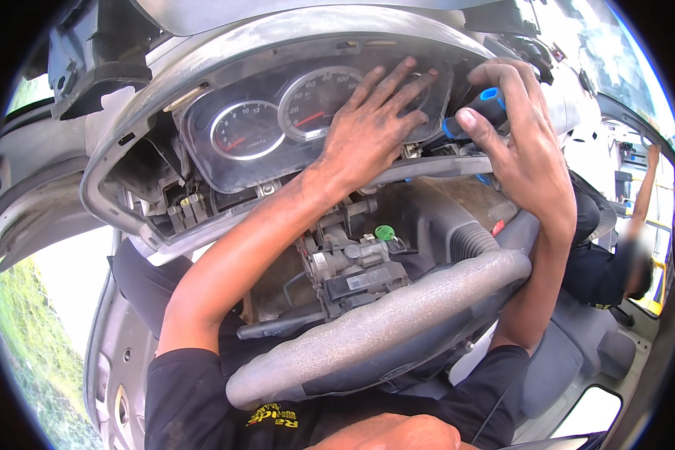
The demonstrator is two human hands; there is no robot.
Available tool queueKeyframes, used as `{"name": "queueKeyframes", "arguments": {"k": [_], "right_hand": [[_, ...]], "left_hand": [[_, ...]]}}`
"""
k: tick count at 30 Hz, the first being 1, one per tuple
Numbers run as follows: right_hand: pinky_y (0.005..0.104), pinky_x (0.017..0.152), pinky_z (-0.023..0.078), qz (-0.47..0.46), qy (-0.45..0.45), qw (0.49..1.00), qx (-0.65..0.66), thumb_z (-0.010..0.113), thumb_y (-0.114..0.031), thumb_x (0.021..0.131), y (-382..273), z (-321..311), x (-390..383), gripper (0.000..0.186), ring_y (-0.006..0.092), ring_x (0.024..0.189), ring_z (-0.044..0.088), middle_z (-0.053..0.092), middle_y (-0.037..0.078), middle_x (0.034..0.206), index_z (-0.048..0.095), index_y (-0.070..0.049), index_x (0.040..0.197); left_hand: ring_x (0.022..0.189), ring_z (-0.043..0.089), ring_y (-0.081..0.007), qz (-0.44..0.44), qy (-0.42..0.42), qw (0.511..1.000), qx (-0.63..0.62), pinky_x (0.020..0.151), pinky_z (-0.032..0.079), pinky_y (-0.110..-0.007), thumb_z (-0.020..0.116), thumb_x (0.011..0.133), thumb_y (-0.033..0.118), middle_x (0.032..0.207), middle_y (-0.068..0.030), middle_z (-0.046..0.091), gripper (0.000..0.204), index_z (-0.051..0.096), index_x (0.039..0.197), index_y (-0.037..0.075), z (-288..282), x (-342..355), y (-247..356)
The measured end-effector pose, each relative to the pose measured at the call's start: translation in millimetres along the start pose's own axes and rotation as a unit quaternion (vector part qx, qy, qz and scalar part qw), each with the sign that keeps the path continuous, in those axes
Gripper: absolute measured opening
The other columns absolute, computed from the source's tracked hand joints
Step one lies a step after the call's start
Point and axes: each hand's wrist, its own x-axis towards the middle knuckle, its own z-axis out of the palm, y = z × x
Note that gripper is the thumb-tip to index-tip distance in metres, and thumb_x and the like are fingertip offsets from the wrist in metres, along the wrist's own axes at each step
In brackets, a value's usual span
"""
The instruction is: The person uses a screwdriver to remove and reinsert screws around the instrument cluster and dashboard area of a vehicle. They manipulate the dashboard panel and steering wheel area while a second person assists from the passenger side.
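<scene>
Steering wheel (386, 321): rim grey, surface worn | Column switch assembly (356, 259): exposed, dark stalk (281, 328) at left | Green-headed key (385, 233): upper right of assembly | Seat (555, 367): grey, lower right | Co-worker (596, 274): dark shirt, arm raised, far right | Foliage (34, 352): outside, left

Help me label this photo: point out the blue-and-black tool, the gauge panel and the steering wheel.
Blue-and-black tool (489, 110), head view: its handle.
Gauge panel (307, 106), head view: the larger dial's face.
Steering wheel (382, 325), head view: middle of its visible rim.
</scene>
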Motion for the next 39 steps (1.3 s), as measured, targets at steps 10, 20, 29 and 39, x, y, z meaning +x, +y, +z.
{"name": "queueKeyframes", "arguments": {"k": [10,20,29,39], "right_hand": [[0.043,0.095,0.05,0.222,-0.116,0.968,-0.007,0.07,-0.015,0.1,-12,-7,6,0.027,0.0321,0.11,0.063,0.063,0.015,0.114,0.059,-0.003,0.121],[0.0474,0.088,0.051,0.055,-0.03,0.998,-0.001,0.075,-0.028,0.098,5,-7,-2,0.037,0.037,0.096,0.065,0.066,0.019,0.108,0.058,0.0,0.113],[0.0468,0.097,0.047,-0.023,-0.051,0.992,0.116,0.073,-0.015,0.095,5,-6,-7,0.033,0.04,0.111,0.06,0.059,0.018,0.114,0.057,-0.003,0.121],[0.0489,0.093,0.05,0.098,-0.053,0.994,-0.021,0.069,-0.039,0.104,3,2,0,0.042,0.04,0.11,0.064,0.063,0.02,0.117,0.057,-0.002,0.12]], "left_hand": [[0.164,0.024,-0.0305,-0.001,-0.007,1.0,0.002,0.133,0.026,-0.058,0.089,0.076,0.017,0.17,-0.0006,0.041,0.045,0.075,0.118,0.02,-2,1,1],[0.163,0.026,-0.0308,-0.003,-0.008,1.0,0.008,0.133,0.027,-0.059,0.089,0.076,0.017,0.17,-0.0001,0.041,0.045,0.076,0.12,0.019,-1,2,1],[0.163,0.025,-0.0313,0.0,-0.013,1.0,0.003,0.132,0.027,-0.059,0.089,0.077,0.019,0.171,-0.0004,0.039,0.046,0.075,0.121,0.02,-3,1,1],[0.136,0.056,-0.0372,0.021,0.0,0.948,-0.317,0.116,0.045,-0.052,0.08,0.092,0.029,0.145,-0.0149,0.061,0.048,0.065,0.132,0.008,-15,31,3]]}}
